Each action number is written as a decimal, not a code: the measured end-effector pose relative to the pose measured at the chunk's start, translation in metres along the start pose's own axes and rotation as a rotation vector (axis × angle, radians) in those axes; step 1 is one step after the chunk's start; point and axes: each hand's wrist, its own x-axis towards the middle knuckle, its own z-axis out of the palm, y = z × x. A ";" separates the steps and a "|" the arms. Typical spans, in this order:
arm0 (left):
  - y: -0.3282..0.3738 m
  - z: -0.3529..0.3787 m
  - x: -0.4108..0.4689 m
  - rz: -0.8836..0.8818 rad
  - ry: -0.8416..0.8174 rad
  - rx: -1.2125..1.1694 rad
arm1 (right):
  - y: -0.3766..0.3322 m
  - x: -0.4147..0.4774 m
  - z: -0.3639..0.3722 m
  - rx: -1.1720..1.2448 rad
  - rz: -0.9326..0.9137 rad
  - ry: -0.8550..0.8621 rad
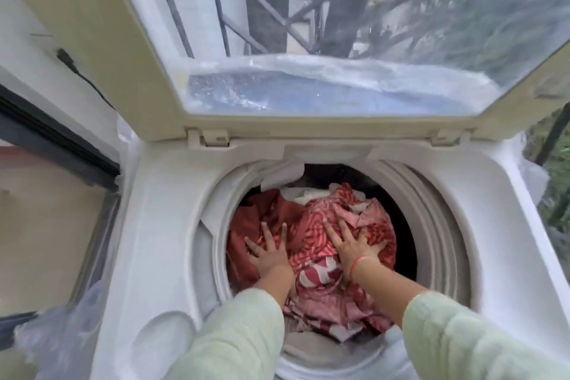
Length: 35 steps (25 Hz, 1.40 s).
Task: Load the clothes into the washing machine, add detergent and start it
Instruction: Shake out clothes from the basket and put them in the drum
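While the lid (pixel 308 40) stands raised, clothes (pixel 324 243) fill the drum (pixel 431 225); left hand (pixel 270 253) and right hand (pixel 354 243), fingers spread flat, press them down. Loading near done; detergent, start pending.

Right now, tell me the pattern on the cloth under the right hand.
The cloth under the right hand is red with pale pink stripes; head view.
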 end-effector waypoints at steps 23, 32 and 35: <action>-0.354 -0.081 -0.266 0.312 0.933 -0.769 | -0.171 -0.282 -0.116 0.749 -0.721 0.611; -0.601 0.095 -0.208 -0.029 0.331 -0.858 | -0.433 -0.251 -0.034 0.441 -0.764 0.290; -0.608 0.127 -0.162 -0.006 0.212 -0.788 | -0.474 -0.191 0.010 0.435 -0.631 0.139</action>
